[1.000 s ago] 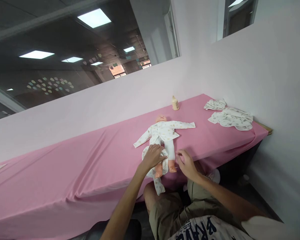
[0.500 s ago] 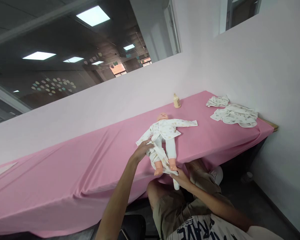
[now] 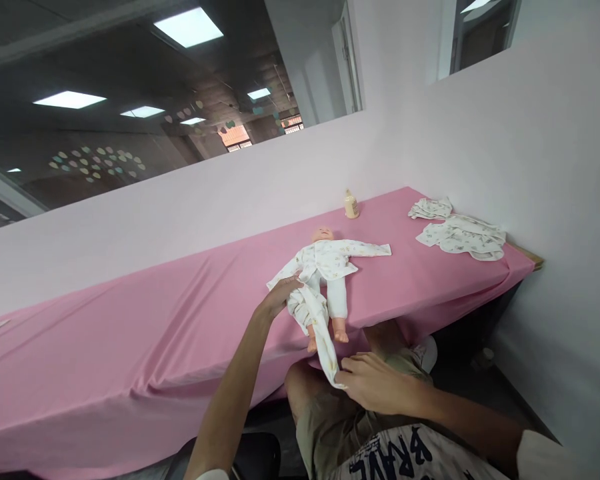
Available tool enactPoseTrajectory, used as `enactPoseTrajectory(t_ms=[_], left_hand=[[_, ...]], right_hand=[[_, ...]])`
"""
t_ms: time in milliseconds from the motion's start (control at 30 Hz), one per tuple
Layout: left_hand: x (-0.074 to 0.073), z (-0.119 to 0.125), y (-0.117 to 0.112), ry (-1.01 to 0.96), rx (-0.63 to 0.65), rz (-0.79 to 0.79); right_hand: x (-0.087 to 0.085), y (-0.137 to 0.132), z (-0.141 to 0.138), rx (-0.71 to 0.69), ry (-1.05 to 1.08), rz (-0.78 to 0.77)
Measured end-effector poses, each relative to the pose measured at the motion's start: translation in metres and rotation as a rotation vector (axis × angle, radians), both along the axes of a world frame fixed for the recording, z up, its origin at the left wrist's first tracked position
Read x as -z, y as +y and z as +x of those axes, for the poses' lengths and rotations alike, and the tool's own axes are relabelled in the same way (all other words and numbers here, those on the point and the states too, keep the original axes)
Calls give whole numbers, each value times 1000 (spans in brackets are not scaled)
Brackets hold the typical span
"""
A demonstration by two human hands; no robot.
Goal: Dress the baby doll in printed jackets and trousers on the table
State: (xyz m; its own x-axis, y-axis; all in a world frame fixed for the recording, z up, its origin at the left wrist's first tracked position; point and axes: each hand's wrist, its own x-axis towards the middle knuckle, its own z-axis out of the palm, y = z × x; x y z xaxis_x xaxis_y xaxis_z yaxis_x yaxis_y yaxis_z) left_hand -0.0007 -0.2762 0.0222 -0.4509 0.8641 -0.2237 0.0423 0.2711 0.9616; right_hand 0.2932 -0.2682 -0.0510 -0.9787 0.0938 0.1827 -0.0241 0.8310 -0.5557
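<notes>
A baby doll (image 3: 323,234) lies on its back, head toward the wall, in a white patterned long-sleeved top (image 3: 330,257). Its body and legs are white, its feet bare. White patterned baby pants (image 3: 320,333) are bunched around its leg on the left side, one pant leg pulled out long past the table's front edge. My left hand (image 3: 281,295) is closed on the bunched cloth beside the doll's hip, its fingertips partly hidden. My right hand (image 3: 373,381) pinches the low end of the stretched pant leg, in front of the doll's feet and above my lap.
A pink cloth (image 3: 180,333) covers the long table. A cream bottle (image 3: 351,205) stands behind the doll near the wall. Folded patterned baby clothes (image 3: 463,237) lie at the right end, with a smaller bundle (image 3: 431,208) behind. My knees are against the table's front edge.
My right hand has moved from the doll's feet down toward my lap, drawing the pant leg out straight. My left hand stays at the doll's hip. The view has shifted slightly.
</notes>
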Motion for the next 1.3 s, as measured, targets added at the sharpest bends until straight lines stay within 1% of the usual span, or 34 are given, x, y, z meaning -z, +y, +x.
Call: enactPoseTrajectory(t_ms=[67, 100, 133, 200, 233, 267, 300, 333, 367, 467, 500, 533, 567, 600, 700, 767, 833, 900, 1000, 1033, 1100, 1167, 1233, 1300], left_hand=[[3, -1, 1, -37, -19, 0], [3, -1, 1, -61, -17, 4], [4, -1, 1, -84, -9, 12], [3, -1, 1, -121, 11, 30], [2, -1, 1, -133, 23, 34], [1, -1, 1, -138, 36, 34], [-1, -1, 0, -136, 48, 31], [-3, -1, 0, -128, 66, 28], [-6, -1, -1, -111, 87, 22], [-17, -1, -1, -22, 158, -31], [-20, -1, -1, 8, 182, -58], [-23, 0, 0, 34, 201, -82], [-25, 0, 0, 49, 215, -97], [-25, 0, 1, 50, 224, -98], [-21, 1, 5, -14, 209, -33], [-13, 2, 7, -76, 167, 27], [-4, 3, 7, -139, 120, 86], [4, 1, 6, -213, 95, 139], [9, -2, 4, -336, 88, 183], [9, -3, 4, -359, 79, 179], [8, -4, 4, -359, 54, 135], [9, -6, 5, -321, 56, 71], [12, -6, 8, -304, 117, 30], [17, -7, 11, -301, 194, 18]], right_hand=[[2, 0, -10, -8, 108, 160], [2, 6, -13, 43, 180, 203], [3, 15, -15, 148, 259, 214], [4, 40, -13, 427, 390, 199], [5, 52, -9, 549, 422, 192], [5, 64, -5, 623, 420, 182], [5, 73, 1, 650, 394, 166], [5, 80, 8, 629, 353, 135], [4, 85, 15, 568, 304, 86], [-5, 90, 30, 262, 137, -128], [-8, 91, 30, 180, 99, -198], [-12, 93, 26, 131, 81, -260], [-15, 95, 19, 119, 90, -316], [-18, 99, 8, 143, 128, -372], [-26, 113, -40, 226, 274, -594], [-30, 120, -75, 173, 275, -784], [-33, 124, -106, 92, 243, -861], [-34, 126, -128, -12, 196, -919], [-34, 131, -145, -172, 116, -1014], [-34, 134, -147, -193, 96, -1040], [-34, 141, -150, -161, 81, -1089], [-35, 147, -153, -70, 121, -1112], [-37, 149, -158, -11, 188, -1078], [-42, 147, -164, -10, 227, -1020]])
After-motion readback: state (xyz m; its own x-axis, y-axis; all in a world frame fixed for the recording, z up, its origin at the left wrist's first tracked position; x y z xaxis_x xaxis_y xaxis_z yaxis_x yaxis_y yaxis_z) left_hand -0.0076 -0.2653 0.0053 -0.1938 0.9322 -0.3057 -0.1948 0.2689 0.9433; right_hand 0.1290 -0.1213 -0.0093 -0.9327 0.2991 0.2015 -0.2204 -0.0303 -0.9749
